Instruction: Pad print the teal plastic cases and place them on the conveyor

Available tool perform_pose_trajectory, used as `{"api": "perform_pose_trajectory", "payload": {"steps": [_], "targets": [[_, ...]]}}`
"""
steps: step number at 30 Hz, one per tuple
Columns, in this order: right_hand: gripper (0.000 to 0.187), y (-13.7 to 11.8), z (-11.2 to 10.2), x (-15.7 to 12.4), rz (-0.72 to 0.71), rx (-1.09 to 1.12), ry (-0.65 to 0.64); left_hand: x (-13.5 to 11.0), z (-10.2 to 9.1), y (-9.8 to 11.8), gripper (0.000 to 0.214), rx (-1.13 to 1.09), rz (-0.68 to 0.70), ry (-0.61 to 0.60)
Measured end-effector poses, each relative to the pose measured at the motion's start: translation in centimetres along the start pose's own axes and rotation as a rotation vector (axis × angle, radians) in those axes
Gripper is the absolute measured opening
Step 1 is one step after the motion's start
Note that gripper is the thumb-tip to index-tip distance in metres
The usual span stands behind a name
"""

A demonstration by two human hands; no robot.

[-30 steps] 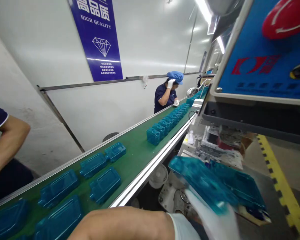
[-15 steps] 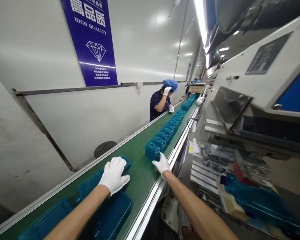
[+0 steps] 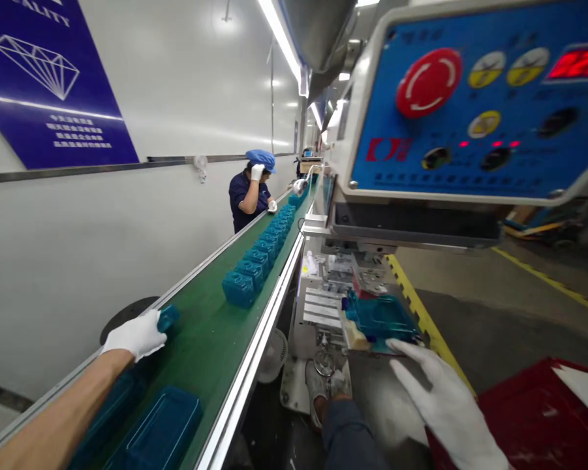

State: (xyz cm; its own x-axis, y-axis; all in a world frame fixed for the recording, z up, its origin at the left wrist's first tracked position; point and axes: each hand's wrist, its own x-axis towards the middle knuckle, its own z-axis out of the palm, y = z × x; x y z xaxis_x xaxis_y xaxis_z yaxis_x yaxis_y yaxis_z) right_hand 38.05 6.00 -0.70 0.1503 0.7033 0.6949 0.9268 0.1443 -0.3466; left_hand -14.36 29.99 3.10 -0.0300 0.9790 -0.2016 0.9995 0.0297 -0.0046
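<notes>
My left hand (image 3: 137,336), in a white glove, is at the left side of the green conveyor belt (image 3: 210,339). Its fingers are closed around the end of a translucent teal plastic container (image 3: 168,318), most of which the hand hides. Another teal container (image 3: 164,427) lies flat on the belt by my left forearm. My right hand (image 3: 445,398), also gloved, reaches over the machine bed with its fingers apart. The fingertips are at the near edge of a teal container (image 3: 384,316) lying on the fixture; whether they touch it I cannot tell.
A row of teal containers (image 3: 239,289) runs up the belt. A blue control panel (image 3: 470,150) with a red button overhangs at right. A dark red bin (image 3: 533,418) stands lower right. Across the belt, a co-worker (image 3: 249,196) in a blue cap raises one hand.
The view has turned right. My right hand has left the nearest container of the row and moved over to the machine. My left hand has closed round a container's end.
</notes>
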Motion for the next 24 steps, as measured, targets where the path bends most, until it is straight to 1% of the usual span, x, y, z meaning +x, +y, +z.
{"api": "perform_pose_trajectory", "payload": {"steps": [1,3,5,7,9,10,11,12,13,14,15,16,17,18,19,21,22,24], "targets": [[0.037,0.6,-0.3,0.1,-0.085,-0.109,0.069,-0.4,-0.6,1.0,0.032,0.011,-0.004,0.013],[0.043,1.5,0.2,0.7,-0.217,-0.292,0.134,-1.9,-2.0,3.6,0.033,0.025,0.024,0.04],[0.043,2.1,1.7,2.0,-0.317,-0.408,0.119,-4.0,-3.4,7.2,0.036,0.028,0.122,0.122],[0.041,2.6,3.2,3.9,-0.389,-0.47,0.08,-6.3,-4.7,11.5,0.038,0.052,0.277,0.249],[0.041,2.9,3.5,5.9,-0.392,-0.461,-0.001,-8.3,-5.7,16.1,0.04,0.086,0.463,0.391],[0.041,3.0,2.9,6.8,-0.354,-0.411,-0.052,-9.0,-6.1,18.5,0.04,0.096,0.553,0.452],[0.041,3.0,1.9,7.4,-0.281,-0.335,-0.104,-9.7,-6.3,20.9,0.041,0.095,0.64,0.504],[0.039,3.0,0.4,7.8,-0.172,-0.243,-0.142,-10.3,-6.5,23.4,0.041,0.083,0.724,0.543],[0.036,2.9,-1.3,7.9,-0.035,-0.153,-0.153,-10.8,-6.5,25.8,0.042,0.066,0.803,0.57],[0.036,2.8,-3.3,7.7,0.12,-0.079,-0.128,-11.2,-6.4,28.1,0.042,0.049,0.88,0.583],[0.041,2.7,-5.2,7.2,0.282,-0.025,-0.077,-11.6,-6.1,30.5,0.042,0.039,0.955,0.578],[0.05,2.6,-7.0,6.5,0.43,0.016,-0.011,-11.9,-5.7,32.7,0.041,0.04,1.024,0.559],[0.059,2.5,-8.5,5.6,0.551,0.05,0.056,-12.1,-5.3,34.8,0.041,0.051,1.084,0.532],[0.064,2.6,-9.7,4.8,0.64,0.08,0.111,-12.3,-4.8,36.7,0.04,0.067,1.133,0.505],[0.067,2.8,-10.5,4.0,0.7,0.111,0.148,-12.4,-4.2,38.3,0.038,0.084,1.171,0.482],[0.068,3.5,-11.2,2.6,0.748,0.17,0.17,-12.5,-3.1,40.9,0.035,0.102,1.221,0.449],[0.066,4.0,-11.1,2.0,0.746,0.188,0.172,-12.5,-2.6,41.8,0.034,0.09,1.242,0.435],[0.063,5.4,-10.5,1.1,0.7,0.188,0.181,-12.4,-1.9,42.8,0.033,0.023,1.28,0.402]]}}
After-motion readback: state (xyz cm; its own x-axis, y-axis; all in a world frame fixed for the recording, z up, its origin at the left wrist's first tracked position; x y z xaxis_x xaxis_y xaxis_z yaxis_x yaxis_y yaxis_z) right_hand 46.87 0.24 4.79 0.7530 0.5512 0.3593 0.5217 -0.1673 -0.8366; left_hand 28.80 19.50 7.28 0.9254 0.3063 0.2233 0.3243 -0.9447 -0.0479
